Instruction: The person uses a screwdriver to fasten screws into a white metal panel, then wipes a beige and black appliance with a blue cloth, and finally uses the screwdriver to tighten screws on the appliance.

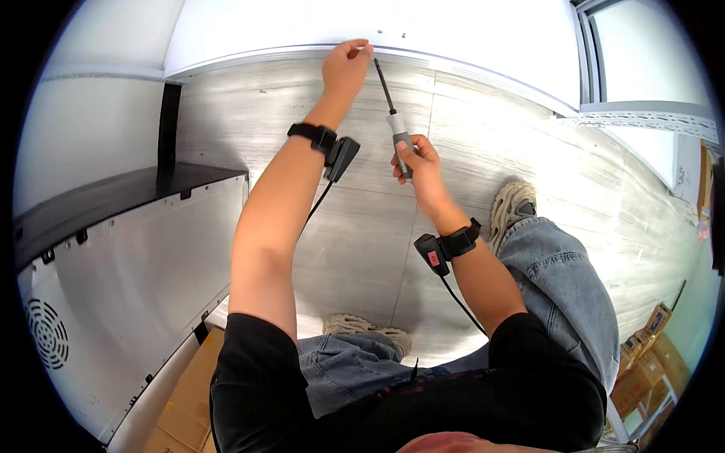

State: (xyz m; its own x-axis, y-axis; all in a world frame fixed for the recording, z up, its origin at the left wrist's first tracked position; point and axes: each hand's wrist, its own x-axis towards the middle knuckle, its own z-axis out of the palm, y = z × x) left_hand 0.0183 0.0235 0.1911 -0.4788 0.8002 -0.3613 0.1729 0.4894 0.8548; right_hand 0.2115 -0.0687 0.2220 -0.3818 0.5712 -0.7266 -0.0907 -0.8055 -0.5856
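My right hand [417, 162] is wrapped around the grey and white handle of a screwdriver [385, 89]. Its dark shaft points up and away, the tip close to the front edge of a white panel [483, 38]. Just left of that tip, my left hand [349, 66] reaches to the panel's edge with thumb and fingers pinched together. Whatever may lie between them is too small or hidden to make out. Beyond my left fingertips, two small dark specks [403, 35] show on the panel; I cannot tell whether they are screws or holes.
A metal cabinet [143, 264] with a black top and round vent stands at the left, a cardboard box [185, 400] below it. A perforated metal strip [642, 121] juts in at the upper right. More boxes [642, 377] sit at the lower right. Cables hang from both wrist straps.
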